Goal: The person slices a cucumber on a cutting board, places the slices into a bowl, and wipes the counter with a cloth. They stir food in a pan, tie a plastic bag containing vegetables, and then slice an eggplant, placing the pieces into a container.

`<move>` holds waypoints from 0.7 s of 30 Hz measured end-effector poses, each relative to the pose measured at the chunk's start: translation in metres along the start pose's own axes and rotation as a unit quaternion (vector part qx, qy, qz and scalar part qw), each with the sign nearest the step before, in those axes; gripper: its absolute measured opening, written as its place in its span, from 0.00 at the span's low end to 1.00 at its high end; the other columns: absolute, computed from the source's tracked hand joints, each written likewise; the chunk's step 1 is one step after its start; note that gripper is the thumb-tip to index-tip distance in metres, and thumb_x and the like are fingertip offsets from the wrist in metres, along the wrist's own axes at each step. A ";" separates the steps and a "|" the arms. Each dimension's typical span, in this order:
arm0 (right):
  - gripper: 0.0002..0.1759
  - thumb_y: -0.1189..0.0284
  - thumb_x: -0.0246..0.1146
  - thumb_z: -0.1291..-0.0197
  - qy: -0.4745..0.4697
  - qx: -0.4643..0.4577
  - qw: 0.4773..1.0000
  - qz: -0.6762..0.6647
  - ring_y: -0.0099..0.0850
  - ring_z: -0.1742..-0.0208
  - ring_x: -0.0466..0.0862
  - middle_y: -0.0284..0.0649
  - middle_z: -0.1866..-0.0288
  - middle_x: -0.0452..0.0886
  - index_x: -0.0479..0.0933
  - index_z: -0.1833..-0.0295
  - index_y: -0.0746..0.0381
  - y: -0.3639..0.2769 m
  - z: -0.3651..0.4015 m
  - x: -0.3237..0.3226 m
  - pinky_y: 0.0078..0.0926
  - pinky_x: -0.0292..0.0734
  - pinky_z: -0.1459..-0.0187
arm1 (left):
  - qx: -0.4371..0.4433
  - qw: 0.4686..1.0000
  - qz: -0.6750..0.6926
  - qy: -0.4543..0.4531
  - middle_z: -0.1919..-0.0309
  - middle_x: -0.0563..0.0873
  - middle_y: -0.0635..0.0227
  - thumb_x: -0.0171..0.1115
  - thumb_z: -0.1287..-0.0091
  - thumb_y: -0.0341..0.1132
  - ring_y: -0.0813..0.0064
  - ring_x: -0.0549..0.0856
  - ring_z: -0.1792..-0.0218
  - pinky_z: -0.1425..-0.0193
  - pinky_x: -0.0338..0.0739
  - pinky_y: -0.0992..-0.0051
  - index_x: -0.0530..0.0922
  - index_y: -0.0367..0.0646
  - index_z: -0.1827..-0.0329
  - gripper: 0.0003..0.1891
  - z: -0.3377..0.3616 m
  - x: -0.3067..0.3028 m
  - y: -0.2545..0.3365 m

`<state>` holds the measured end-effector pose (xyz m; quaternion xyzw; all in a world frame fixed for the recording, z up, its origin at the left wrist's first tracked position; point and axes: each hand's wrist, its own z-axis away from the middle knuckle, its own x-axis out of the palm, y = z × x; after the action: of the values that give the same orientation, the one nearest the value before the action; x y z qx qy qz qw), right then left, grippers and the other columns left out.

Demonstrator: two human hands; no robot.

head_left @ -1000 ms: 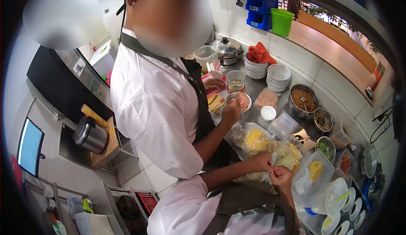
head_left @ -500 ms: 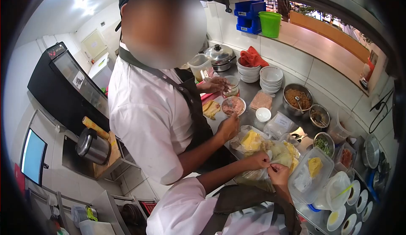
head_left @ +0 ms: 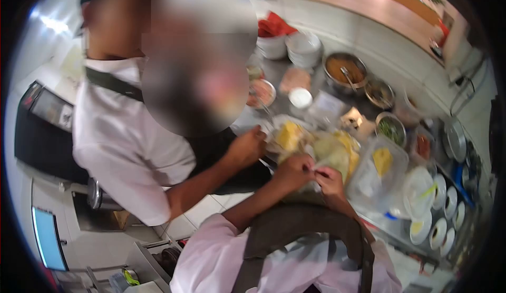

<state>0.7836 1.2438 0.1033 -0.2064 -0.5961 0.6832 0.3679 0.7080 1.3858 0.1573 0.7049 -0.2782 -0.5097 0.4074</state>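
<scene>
My left hand [head_left: 292, 172] and my right hand [head_left: 331, 181] are close together at the counter's near edge, fingertips pinched. Between them is the thin, whitish edge of what looks like a plastic bag; motion blur softens the detail. Just beyond my fingers lies a clear bag with pale yellow-green contents [head_left: 331, 152]. Yellow, sheet-like food [head_left: 290, 136] sits to its left. On the right, close to my right hand, is a clear plastic tub [head_left: 363, 192] holding a folded yellow piece [head_left: 382, 161].
A co-worker [head_left: 132, 150] stands at my left, one hand [head_left: 247, 148] near the counter edge. Behind are a bowl of pink minced filling [head_left: 262, 93], a metal bowl of brown filling [head_left: 345, 70], chopped greens [head_left: 391, 128] and stacked white bowls [head_left: 304, 48]. Small sauce dishes [head_left: 437, 234] line the right.
The view has swung and blurred, so the counter appears shifted left and up. My hands remain pinched together at the same spot. The co-worker's near hand has drawn back toward the counter edge.
</scene>
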 end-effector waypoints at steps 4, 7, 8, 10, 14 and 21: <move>0.05 0.80 0.59 0.48 -0.018 -0.035 0.994 -0.104 0.16 0.72 0.74 0.31 0.73 0.78 0.77 0.64 0.66 -0.004 0.006 0.006 0.14 0.68 0.71 | 0.045 0.997 -0.029 0.052 0.70 0.81 0.60 0.66 0.52 0.27 0.62 0.81 0.66 0.62 0.75 0.70 0.75 0.41 0.69 0.09 0.012 0.007 0.019; 0.03 0.81 0.58 0.49 -0.034 0.013 0.996 -0.079 0.15 0.71 0.74 0.30 0.72 0.77 0.76 0.66 0.66 0.002 0.007 -0.003 0.13 0.67 0.70 | 0.144 0.985 -0.054 0.075 0.67 0.81 0.62 0.66 0.51 0.25 0.62 0.81 0.62 0.56 0.75 0.70 0.76 0.40 0.66 0.10 0.026 0.018 0.000; 0.03 0.81 0.58 0.49 -0.033 0.024 0.996 -0.080 0.15 0.71 0.74 0.30 0.72 0.77 0.75 0.66 0.66 0.001 0.008 -0.005 0.13 0.67 0.70 | 0.174 0.981 -0.056 0.067 0.66 0.81 0.62 0.65 0.51 0.25 0.62 0.81 0.60 0.55 0.75 0.69 0.76 0.40 0.66 0.10 0.027 0.019 -0.004; 0.04 0.81 0.57 0.49 -0.034 0.045 0.995 -0.081 0.15 0.71 0.74 0.29 0.72 0.77 0.75 0.66 0.65 -0.004 0.010 -0.005 0.13 0.67 0.69 | 0.217 0.972 -0.061 0.063 0.65 0.81 0.62 0.65 0.51 0.24 0.61 0.81 0.58 0.54 0.75 0.68 0.76 0.39 0.66 0.10 0.028 0.021 -0.008; 0.04 0.82 0.57 0.48 -0.079 0.005 0.993 -0.088 0.14 0.72 0.73 0.29 0.72 0.77 0.75 0.66 0.64 -0.003 0.007 -0.009 0.13 0.66 0.70 | 0.255 0.963 -0.062 0.060 0.63 0.81 0.60 0.64 0.50 0.23 0.61 0.80 0.56 0.53 0.75 0.66 0.76 0.37 0.65 0.09 0.023 0.021 -0.012; 0.05 0.80 0.59 0.47 -0.013 0.027 0.997 -0.076 0.17 0.69 0.77 0.33 0.68 0.79 0.76 0.63 0.66 -0.013 0.005 0.002 0.16 0.71 0.66 | 0.173 0.979 -0.058 0.095 0.63 0.78 0.61 0.61 0.47 0.25 0.60 0.80 0.59 0.55 0.75 0.68 0.76 0.37 0.60 0.12 0.021 0.013 -0.007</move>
<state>0.7822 1.2419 0.1170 -0.1415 -0.5965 0.6712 0.4167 0.6924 1.3727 0.1416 0.8249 -0.2802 -0.4075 0.2737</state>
